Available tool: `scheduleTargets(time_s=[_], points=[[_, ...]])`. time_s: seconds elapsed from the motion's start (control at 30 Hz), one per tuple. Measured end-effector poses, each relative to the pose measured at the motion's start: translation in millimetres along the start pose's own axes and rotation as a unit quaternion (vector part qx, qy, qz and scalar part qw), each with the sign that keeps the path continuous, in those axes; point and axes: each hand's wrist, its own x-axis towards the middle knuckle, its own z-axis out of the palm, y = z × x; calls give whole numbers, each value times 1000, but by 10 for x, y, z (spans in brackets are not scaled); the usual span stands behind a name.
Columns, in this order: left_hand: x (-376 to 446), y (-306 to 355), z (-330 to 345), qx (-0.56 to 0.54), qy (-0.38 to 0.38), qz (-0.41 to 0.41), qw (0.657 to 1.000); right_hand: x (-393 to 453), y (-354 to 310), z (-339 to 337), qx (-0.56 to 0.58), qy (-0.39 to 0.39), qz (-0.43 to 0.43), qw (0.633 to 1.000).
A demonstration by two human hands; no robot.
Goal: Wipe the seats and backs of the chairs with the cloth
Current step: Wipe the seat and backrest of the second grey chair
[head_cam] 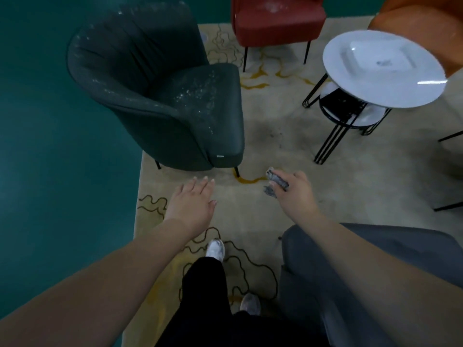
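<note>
Both arms reach forward over the rug, cloth bunched in the right hand.

Head view: nearest the camera, the right hand (298, 190) has its grip closed around a small grey cloth (275, 182), whose crumpled ends stick out past the fingers; the left hand (194, 199) is open, fingers straight, holding nothing. Ahead and left of the grip stands the dark green chair (162, 96), well apart from both hands, its seat and back speckled with pale dust. Farther ahead is a red chair (275, 21); ahead and right, a round white surface (383, 68); under the right forearm, a grey chair (375, 259). The cloth looks soft, light and floppy, so it would likely wipe better spread flat under the palm than wadded.
</note>
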Motion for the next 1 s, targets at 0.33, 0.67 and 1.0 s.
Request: scheduleTargets(time_s=[0.33, 0.67, 1.0], points=[[1433, -416, -300, 10, 6, 73, 997, 1214, -242, 2, -13, 48, 16, 999], [2721, -304, -498, -30, -16, 50, 998, 2478, -93, -278, -23, 33, 14, 999], [4101, 13, -916, -61, -2, -56, 997, 4464, -34, -653, -75, -83, -68, 991]])
